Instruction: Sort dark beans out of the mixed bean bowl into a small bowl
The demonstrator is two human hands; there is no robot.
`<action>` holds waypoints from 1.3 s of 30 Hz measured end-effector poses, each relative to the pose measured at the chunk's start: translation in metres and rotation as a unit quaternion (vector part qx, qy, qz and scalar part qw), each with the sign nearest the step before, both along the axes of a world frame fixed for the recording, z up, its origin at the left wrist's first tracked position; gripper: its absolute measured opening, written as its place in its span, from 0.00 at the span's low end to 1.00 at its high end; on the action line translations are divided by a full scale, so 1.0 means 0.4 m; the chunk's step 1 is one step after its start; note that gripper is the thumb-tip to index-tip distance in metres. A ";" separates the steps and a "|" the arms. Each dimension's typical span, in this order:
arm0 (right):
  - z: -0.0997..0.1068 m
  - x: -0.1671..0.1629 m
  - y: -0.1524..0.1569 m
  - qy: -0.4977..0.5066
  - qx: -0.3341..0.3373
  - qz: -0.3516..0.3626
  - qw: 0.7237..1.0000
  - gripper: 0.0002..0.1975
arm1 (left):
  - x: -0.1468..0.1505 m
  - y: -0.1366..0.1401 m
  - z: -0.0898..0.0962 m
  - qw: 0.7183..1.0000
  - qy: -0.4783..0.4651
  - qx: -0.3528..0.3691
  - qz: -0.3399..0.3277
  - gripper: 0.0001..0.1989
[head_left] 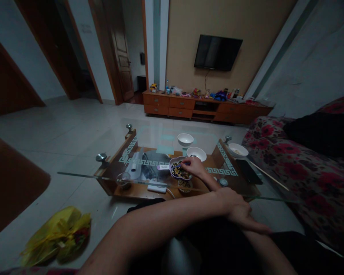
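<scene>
My right hand (193,168) is over a scalloped, pale purple-rimmed dish (172,173) of mixed dark and yellow beans (180,172). Its fingers are pinched at the beans; a small purplish strip shows by the fingertips, but what they hold is too small to make out. My left arm crosses in front of me, and my left hand (236,210) lies over my right forearm with its fingers stretched out. Just behind the dish stands a white bowl (200,153) with a few dark bits inside. On the near side sits a small bowl of light-coloured beans (185,186).
The glass tabletop (149,135) also bears another white bowl (185,139), a bowl at right (237,150) and a chopstick-like stick (269,175). A power strip (157,188) shows below. A yellow bag (57,236) lies on the floor; a flowered sofa (298,168) stands right.
</scene>
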State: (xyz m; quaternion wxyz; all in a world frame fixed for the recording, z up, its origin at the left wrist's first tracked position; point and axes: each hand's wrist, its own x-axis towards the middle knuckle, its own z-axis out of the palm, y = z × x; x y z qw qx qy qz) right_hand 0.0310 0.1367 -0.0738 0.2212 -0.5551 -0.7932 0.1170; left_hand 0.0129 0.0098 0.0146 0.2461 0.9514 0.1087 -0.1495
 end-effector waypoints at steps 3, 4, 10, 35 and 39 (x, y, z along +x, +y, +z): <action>0.000 0.000 0.000 0.009 0.015 0.016 1.000 0.10 | 0.000 -0.002 -0.007 1.000 -0.014 0.006 0.007 0.47; 0.000 0.001 0.000 0.010 0.021 0.020 1.000 0.10 | 0.001 -0.002 -0.011 1.000 -0.020 0.009 0.011 0.47; 0.001 0.003 -0.002 0.012 0.023 0.036 0.999 0.10 | 0.009 -0.001 -0.033 0.998 -0.049 0.011 0.023 0.46; 0.010 0.001 -0.009 -0.001 0.046 0.005 0.999 0.09 | 0.002 -0.001 -0.006 1.000 -0.018 0.006 0.013 0.45; 0.007 0.002 -0.008 0.001 0.044 0.010 0.999 0.08 | 0.003 0.001 -0.010 1.000 -0.011 -0.002 0.004 0.48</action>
